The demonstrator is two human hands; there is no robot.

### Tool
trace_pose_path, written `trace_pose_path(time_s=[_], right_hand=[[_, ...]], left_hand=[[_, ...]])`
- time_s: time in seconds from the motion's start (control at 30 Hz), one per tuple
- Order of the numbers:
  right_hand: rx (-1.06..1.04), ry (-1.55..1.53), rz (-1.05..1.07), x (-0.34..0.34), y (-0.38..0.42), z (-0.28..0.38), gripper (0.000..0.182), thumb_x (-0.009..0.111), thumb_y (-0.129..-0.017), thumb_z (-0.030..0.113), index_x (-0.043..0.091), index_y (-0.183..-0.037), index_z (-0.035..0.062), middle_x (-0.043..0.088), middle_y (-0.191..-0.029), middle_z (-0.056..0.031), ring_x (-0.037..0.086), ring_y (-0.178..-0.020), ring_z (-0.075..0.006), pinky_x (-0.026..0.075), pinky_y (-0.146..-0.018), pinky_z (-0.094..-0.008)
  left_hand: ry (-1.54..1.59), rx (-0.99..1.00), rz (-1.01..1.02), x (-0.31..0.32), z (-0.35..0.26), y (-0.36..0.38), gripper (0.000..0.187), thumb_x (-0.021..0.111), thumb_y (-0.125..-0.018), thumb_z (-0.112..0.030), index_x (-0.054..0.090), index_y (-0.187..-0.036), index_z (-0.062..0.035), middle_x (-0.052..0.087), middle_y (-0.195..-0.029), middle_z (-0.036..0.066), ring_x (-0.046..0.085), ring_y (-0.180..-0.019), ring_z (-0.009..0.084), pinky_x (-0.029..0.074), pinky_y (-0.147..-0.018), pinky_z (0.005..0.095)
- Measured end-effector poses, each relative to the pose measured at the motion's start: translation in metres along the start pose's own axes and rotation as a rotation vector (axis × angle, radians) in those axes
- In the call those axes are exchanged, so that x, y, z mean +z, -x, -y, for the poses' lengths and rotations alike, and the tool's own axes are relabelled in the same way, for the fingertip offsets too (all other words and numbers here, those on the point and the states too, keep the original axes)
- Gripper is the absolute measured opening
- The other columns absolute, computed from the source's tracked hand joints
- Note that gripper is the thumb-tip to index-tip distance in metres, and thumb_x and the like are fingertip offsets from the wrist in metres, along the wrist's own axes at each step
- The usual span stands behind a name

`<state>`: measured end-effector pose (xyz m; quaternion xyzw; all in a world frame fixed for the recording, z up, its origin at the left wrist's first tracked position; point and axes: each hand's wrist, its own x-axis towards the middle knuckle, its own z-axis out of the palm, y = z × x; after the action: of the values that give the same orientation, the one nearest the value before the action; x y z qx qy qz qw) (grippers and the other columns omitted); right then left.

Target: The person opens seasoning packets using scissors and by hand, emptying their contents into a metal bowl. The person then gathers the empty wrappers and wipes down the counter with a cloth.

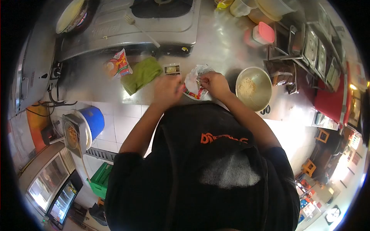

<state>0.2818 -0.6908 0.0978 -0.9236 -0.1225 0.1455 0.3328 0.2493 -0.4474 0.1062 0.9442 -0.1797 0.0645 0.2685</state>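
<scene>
My right hand (216,85) pinches the top of a clear plastic packet (195,85) with red and yellow print near its bottom. Motion smears my left hand (167,91), held just left of that packet, so its fingers do not show clearly. Beyond it on the steel counter lies a small dark sachet (172,69) with a pale label. A green cloth (142,75) is crumpled to the left. On the right stands a metal bowl (263,90) with a pale, floury heap (246,87) inside.
An orange-and-red snack-like packet (120,66) lies beyond the cloth. A fork (144,32) rests on the gas stove (104,36), where a pan (71,17) sits over a lit flame. A pink-lidded container (264,33) and metal trays (311,48) stand at the right.
</scene>
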Motion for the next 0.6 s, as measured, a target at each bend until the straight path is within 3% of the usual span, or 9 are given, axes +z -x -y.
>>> trace_pose_path(time_s=[0.1, 0.2, 0.33, 0.47, 0.53, 0.57, 0.6], right_hand=[[0.054, 0.112, 0.070, -0.004, -0.002, 0.002, 0.017, 0.074, -0.075, 0.013, 0.070, -0.090, 0.0060, 0.067, -0.086, -0.0114, 0.067, -0.084, -0.0294, 0.054, -0.075, -0.0391], [-0.083, 0.205, 0.074, -0.010, -0.002, 0.000, 0.020, 0.072, -0.076, 0.011, 0.071, -0.095, 0.0083, 0.066, -0.092, -0.0104, 0.067, -0.087, -0.0288, 0.053, -0.077, -0.0391], [-0.200, 0.344, 0.005, -0.026, 0.004, 0.009, 0.024, 0.068, -0.078, 0.008, 0.071, -0.102, 0.0104, 0.065, -0.100, -0.0100, 0.066, -0.091, -0.0288, 0.053, -0.079, -0.0392], [-0.126, 0.276, -0.387, -0.090, 0.048, 0.025, 0.029, 0.061, -0.080, 0.000, 0.069, -0.107, 0.0078, 0.063, -0.106, -0.0102, 0.064, -0.094, -0.0283, 0.054, -0.079, -0.0376], [0.030, 0.135, -0.576, -0.124, 0.078, -0.007, 0.022, 0.063, -0.081, 0.003, 0.070, -0.102, 0.0089, 0.063, -0.104, -0.0130, 0.065, -0.085, -0.0283, 0.052, -0.077, -0.0377], [0.120, 0.150, -0.646, -0.137, 0.098, -0.033, 0.020, 0.063, -0.083, 0.001, 0.070, -0.101, 0.0061, 0.066, -0.100, -0.0132, 0.066, -0.076, -0.0243, 0.052, -0.071, -0.0348], [0.240, 0.111, -0.708, -0.144, 0.120, -0.062, 0.018, 0.063, -0.084, 0.001, 0.070, -0.100, 0.0046, 0.067, -0.096, -0.0125, 0.066, -0.074, -0.0222, 0.052, -0.068, -0.0338]], left_hand=[[-0.013, -0.043, -0.128, -0.024, 0.032, 0.027, 0.042, 0.074, -0.077, -0.030, 0.063, -0.110, -0.0069, 0.065, -0.103, 0.011, 0.059, -0.097, 0.0325, 0.043, -0.086, 0.0461], [-0.250, -0.322, 0.085, -0.035, 0.032, 0.048, 0.049, 0.076, -0.076, -0.033, 0.062, -0.114, -0.0062, 0.054, -0.118, 0.013, 0.052, -0.111, 0.0335, 0.045, -0.084, 0.0493], [-0.290, -0.522, 0.179, -0.031, 0.014, 0.045, 0.052, 0.078, -0.074, -0.035, 0.062, -0.115, -0.0070, 0.054, -0.116, 0.012, 0.052, -0.111, 0.0341, 0.045, -0.083, 0.0503], [-0.120, -0.487, 0.104, -0.011, 0.025, 0.050, 0.046, 0.080, -0.071, -0.026, 0.061, -0.108, -0.0067, 0.055, -0.110, 0.014, 0.053, -0.106, 0.0365, 0.046, -0.084, 0.0488], [-0.031, -0.449, 0.063, 0.000, 0.039, 0.055, 0.038, 0.080, -0.069, -0.017, 0.059, -0.098, -0.0054, 0.056, -0.105, 0.017, 0.054, -0.102, 0.0386, 0.046, -0.084, 0.0479], [-0.006, -0.507, 0.197, -0.005, 0.040, 0.049, 0.034, 0.078, -0.069, -0.013, 0.059, -0.097, -0.0054, 0.057, -0.102, 0.017, 0.055, -0.102, 0.0379, 0.045, -0.085, 0.0482], [0.077, -0.406, 0.200, -0.003, 0.052, 0.053, 0.027, 0.071, -0.076, -0.014, 0.061, -0.099, -0.0068, 0.059, -0.099, 0.016, 0.058, -0.098, 0.0379, 0.046, -0.081, 0.0494]])
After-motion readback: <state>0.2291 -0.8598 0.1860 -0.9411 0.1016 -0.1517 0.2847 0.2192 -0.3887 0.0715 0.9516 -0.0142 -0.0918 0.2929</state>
